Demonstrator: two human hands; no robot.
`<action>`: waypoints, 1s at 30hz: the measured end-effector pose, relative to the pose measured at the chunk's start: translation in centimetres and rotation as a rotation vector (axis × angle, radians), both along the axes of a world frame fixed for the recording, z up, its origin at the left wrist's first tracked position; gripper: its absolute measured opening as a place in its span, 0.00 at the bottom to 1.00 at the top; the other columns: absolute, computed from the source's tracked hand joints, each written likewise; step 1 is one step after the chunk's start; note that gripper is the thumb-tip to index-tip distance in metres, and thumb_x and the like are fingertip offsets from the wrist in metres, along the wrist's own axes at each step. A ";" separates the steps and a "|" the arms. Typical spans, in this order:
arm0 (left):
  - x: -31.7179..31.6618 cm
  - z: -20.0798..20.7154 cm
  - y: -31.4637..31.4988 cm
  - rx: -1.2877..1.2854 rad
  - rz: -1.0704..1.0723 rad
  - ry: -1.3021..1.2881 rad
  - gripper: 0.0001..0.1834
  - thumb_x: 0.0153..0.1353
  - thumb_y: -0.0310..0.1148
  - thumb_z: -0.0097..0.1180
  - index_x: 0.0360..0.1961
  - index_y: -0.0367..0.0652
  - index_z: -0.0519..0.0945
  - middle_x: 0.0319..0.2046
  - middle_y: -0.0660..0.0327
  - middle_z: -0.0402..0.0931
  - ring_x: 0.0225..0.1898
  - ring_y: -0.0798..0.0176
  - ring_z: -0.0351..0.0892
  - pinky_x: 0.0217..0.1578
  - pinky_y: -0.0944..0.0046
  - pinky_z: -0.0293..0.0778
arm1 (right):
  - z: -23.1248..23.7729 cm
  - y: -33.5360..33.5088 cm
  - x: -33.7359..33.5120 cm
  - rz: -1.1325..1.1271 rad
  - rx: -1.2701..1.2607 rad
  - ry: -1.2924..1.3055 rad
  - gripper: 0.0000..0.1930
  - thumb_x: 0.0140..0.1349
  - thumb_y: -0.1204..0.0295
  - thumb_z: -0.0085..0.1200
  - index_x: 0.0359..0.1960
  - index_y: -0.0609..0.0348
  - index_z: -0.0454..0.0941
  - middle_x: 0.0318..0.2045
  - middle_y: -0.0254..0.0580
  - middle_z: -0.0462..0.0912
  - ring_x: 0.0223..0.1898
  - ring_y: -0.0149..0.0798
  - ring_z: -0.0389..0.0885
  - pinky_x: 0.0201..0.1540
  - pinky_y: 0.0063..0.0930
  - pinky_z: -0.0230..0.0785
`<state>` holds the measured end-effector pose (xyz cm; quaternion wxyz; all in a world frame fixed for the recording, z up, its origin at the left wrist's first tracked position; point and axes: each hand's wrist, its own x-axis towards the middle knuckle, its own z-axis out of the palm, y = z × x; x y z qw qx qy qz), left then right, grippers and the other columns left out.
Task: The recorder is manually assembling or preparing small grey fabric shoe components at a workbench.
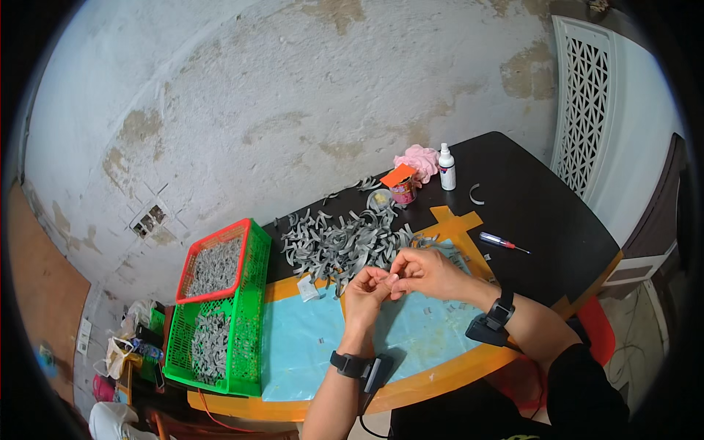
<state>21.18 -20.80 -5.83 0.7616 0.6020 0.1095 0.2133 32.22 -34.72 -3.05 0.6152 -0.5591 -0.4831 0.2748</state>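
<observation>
My left hand (366, 295) and my right hand (424, 274) meet over the near side of the pile, fingertips pinched together. Whatever they hold between them is too small or too hidden to make out. Just beyond my fingers lies a heap of grey curved strips (345, 246). Under my hands a light blue sheet (293, 352) covers the near part of the table, edged with orange tape. A small white packet (308, 288) rests on the sheet left of my left hand. Tiny grey bits are scattered by my right wrist.
At the left, a green basket (253, 323) holds grey pieces, and a red-rimmed basket (193, 257) with more sits on it. Toward the back stand a tin (403, 193), a white spray bottle (447, 169) and a pink cloth (419, 159). A screwdriver (502, 242) lies at the right.
</observation>
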 end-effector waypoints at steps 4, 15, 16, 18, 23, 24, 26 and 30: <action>-0.1 1.3 -0.4 -0.044 -0.009 0.094 0.06 0.63 0.30 0.57 0.37 0.39 0.79 0.28 0.63 0.79 0.25 0.71 0.78 0.28 0.73 0.77 | -0.6 -0.4 1.3 -0.065 -0.072 -0.009 0.07 0.56 0.79 0.57 0.35 0.65 0.74 0.26 0.37 0.80 0.25 0.27 0.79 0.28 0.20 0.72; -0.5 0.2 0.7 1.224 0.109 0.286 0.08 0.50 0.34 0.65 0.29 0.42 0.82 0.25 0.55 0.80 0.26 0.55 0.80 0.30 0.62 0.73 | -1.2 -0.4 2.3 -0.226 -0.153 -0.159 0.06 0.61 0.75 0.54 0.38 0.64 0.78 0.28 0.36 0.81 0.25 0.25 0.79 0.26 0.18 0.71; -0.6 0.1 0.8 1.225 0.118 0.296 0.08 0.49 0.32 0.65 0.29 0.41 0.81 0.26 0.55 0.80 0.27 0.55 0.80 0.30 0.62 0.73 | -1.2 -0.3 2.2 -0.200 -0.180 -0.078 0.06 0.62 0.75 0.54 0.37 0.64 0.78 0.29 0.36 0.81 0.26 0.25 0.79 0.27 0.18 0.72; -0.8 0.3 0.9 1.225 0.130 0.306 0.08 0.48 0.30 0.65 0.29 0.40 0.80 0.26 0.56 0.80 0.28 0.56 0.80 0.31 0.62 0.73 | -1.4 -0.2 2.1 -0.172 -0.206 0.002 0.06 0.62 0.75 0.54 0.37 0.64 0.79 0.30 0.36 0.82 0.27 0.25 0.79 0.28 0.18 0.72; -0.5 0.4 1.0 0.802 0.055 0.380 0.09 0.53 0.24 0.62 0.35 0.39 0.77 0.26 0.62 0.78 0.28 0.69 0.77 0.28 0.68 0.72 | -2.4 0.0 2.6 -0.157 -0.188 0.029 0.08 0.62 0.74 0.54 0.40 0.64 0.80 0.32 0.36 0.82 0.28 0.25 0.80 0.29 0.19 0.73; -0.3 0.0 1.2 0.801 0.057 0.379 0.09 0.53 0.24 0.62 0.35 0.39 0.77 0.26 0.62 0.78 0.28 0.69 0.77 0.28 0.68 0.72 | -2.4 0.1 2.6 -0.156 -0.189 0.028 0.08 0.62 0.74 0.54 0.40 0.64 0.80 0.32 0.36 0.82 0.28 0.25 0.80 0.29 0.19 0.73; -0.1 -0.7 1.8 0.394 -0.004 0.265 0.06 0.57 0.24 0.60 0.36 0.40 0.77 0.30 0.66 0.78 0.31 0.75 0.75 0.28 0.71 0.72 | -2.4 0.3 2.5 -0.174 -0.147 0.104 0.09 0.62 0.74 0.55 0.41 0.63 0.81 0.32 0.35 0.82 0.28 0.25 0.80 0.31 0.18 0.74; 0.0 -0.7 1.9 0.301 -0.092 0.239 0.06 0.58 0.25 0.60 0.36 0.40 0.77 0.33 0.66 0.78 0.33 0.74 0.75 0.30 0.72 0.73 | -2.5 0.5 2.7 -0.188 -0.109 0.125 0.09 0.61 0.74 0.56 0.41 0.62 0.82 0.32 0.35 0.82 0.29 0.25 0.80 0.33 0.18 0.74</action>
